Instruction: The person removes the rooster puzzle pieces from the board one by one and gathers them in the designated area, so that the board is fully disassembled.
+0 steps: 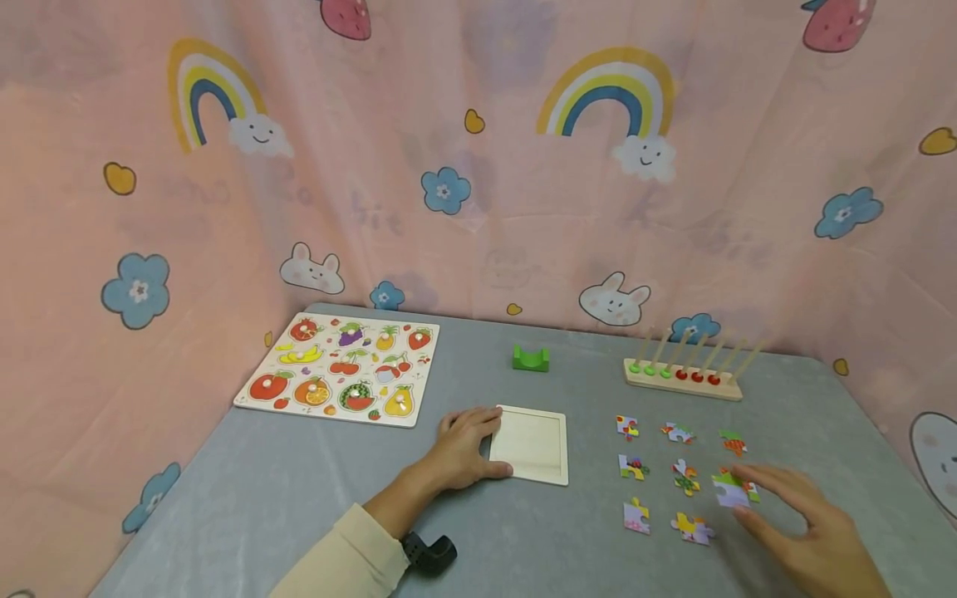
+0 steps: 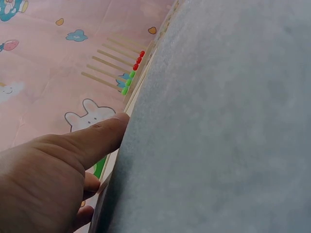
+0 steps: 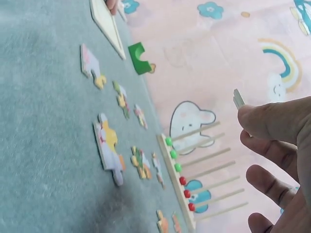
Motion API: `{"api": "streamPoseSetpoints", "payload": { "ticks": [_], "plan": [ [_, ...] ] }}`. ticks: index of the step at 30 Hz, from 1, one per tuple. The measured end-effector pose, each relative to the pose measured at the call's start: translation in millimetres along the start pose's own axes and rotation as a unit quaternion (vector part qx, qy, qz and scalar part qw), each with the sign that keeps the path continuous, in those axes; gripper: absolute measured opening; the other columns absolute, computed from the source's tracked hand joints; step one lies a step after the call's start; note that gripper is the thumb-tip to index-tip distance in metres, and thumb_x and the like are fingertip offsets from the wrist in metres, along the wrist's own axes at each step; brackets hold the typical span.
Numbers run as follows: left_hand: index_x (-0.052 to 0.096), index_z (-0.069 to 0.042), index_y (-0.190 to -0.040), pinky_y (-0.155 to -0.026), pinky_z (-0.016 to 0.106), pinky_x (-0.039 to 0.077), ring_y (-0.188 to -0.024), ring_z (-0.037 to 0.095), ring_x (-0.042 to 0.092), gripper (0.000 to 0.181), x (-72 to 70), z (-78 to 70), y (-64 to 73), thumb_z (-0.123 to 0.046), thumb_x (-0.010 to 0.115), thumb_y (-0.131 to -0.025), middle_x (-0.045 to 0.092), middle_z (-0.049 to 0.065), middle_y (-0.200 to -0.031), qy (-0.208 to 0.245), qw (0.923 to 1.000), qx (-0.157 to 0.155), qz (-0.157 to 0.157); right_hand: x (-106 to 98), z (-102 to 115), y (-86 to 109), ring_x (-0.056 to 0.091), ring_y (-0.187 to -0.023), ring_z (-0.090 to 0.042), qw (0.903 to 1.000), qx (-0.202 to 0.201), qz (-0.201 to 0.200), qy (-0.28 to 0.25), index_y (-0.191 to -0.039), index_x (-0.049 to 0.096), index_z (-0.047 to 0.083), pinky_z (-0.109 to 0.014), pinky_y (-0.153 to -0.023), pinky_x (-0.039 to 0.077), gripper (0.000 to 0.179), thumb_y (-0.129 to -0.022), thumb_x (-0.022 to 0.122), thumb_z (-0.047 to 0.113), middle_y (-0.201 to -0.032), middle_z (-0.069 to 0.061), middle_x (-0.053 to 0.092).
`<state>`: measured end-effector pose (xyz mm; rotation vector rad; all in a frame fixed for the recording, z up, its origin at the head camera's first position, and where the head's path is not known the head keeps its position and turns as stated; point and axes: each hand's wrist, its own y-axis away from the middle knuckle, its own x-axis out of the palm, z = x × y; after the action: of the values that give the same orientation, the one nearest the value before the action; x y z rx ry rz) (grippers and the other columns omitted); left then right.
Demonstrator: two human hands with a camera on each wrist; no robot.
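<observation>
My left hand (image 1: 467, 448) rests at the left side of a square wooden puzzle tray (image 1: 529, 479), thumb by its lower left corner and fingertips by the upper left one. The tray lies flat, its recess bare. With thumb and fingertip, my right hand (image 1: 803, 519) pinches a green and lavender jigsaw piece (image 1: 730, 492); the right wrist view shows the piece (image 3: 238, 99) edge-on, raised off the table. It partly covers another piece (image 1: 752, 492) in the head view. Several more jigsaw pieces lie spaced apart between the hands, among them a yellow and lavender piece (image 1: 693, 528).
A fruit knob puzzle board (image 1: 407, 365) lies at the back left. Behind the tray sits a green notched block (image 1: 530, 360). A wooden peg stand (image 1: 684, 384) with green and red beads is at the back right, before a patterned pink curtain (image 1: 508, 249).
</observation>
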<state>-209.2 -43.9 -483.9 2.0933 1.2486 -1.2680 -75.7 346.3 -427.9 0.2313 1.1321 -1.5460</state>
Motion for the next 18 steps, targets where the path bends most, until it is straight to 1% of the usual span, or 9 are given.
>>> {"api": "streamPoseSetpoints", "payload": {
  "ticks": [5,11,18],
  "plan": [
    [0.053,-0.003,-0.138,-0.105,0.051,0.018,-0.134,0.024,0.036,0.078,0.0,0.7,0.1,-0.042,0.080,-0.076,0.045,0.003,-0.145,-0.005,1.0000,0.000,0.000,0.0,-8.2,5.3,0.043,-0.109,0.006,1.0000,0.009,0.000,0.003,-0.122,0.067,0.012,-0.005,-0.086,0.026,0.057,-0.070,0.082,-0.006,-0.114,0.014,0.060],
    [0.053,-0.003,-0.138,-0.105,0.051,0.019,-0.134,0.023,0.036,0.078,0.0,-0.1,-0.2,-0.041,0.080,-0.077,0.045,0.003,-0.145,-0.004,1.0000,0.001,-0.001,0.6,-21.7,14.9,0.039,-0.105,0.011,0.9984,0.041,0.000,0.040,-0.117,0.069,0.009,-0.003,-0.081,0.024,0.050,-0.070,0.084,0.002,-0.112,0.027,0.054],
    [0.053,-0.003,-0.138,-0.105,0.052,0.018,-0.134,0.024,0.035,0.078,-0.2,-0.5,-0.1,-0.041,0.080,-0.077,0.045,0.003,-0.145,-0.003,1.0000,-0.001,-0.002,2.2,-33.6,26.7,0.041,-0.095,0.010,0.9941,0.086,0.006,0.066,-0.113,0.071,0.008,-0.010,-0.070,0.033,0.046,-0.070,0.087,0.010,-0.108,0.030,0.053]
  ]
}}
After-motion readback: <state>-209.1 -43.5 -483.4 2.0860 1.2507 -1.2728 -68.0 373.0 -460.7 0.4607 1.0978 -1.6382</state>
